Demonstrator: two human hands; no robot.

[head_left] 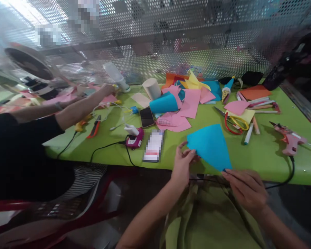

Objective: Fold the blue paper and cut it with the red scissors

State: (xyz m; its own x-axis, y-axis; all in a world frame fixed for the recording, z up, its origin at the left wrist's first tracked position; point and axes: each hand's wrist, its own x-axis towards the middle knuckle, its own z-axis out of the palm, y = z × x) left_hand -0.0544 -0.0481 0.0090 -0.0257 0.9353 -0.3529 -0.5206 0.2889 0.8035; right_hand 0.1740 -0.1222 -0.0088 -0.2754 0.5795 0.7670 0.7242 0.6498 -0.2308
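At the near edge of the lime-green table (261, 152), the right hand (247, 188) pinches the lower corner of a flat blue paper sheet (209, 145), while the left hand (182, 162) grips its left corner with fingers curled. Beyond lie red-and-yellow-handled scissors (234, 122) and a pink glue gun (290, 138); farther back, pink paper scraps (189, 103), a rolled blue paper cone (164, 102), and a co-worker's arm (83, 107).

A green table (264, 152) carries pink paper sheets (182, 110), scissors (233, 122), a phone (146, 117) and a glue gun (289, 138).
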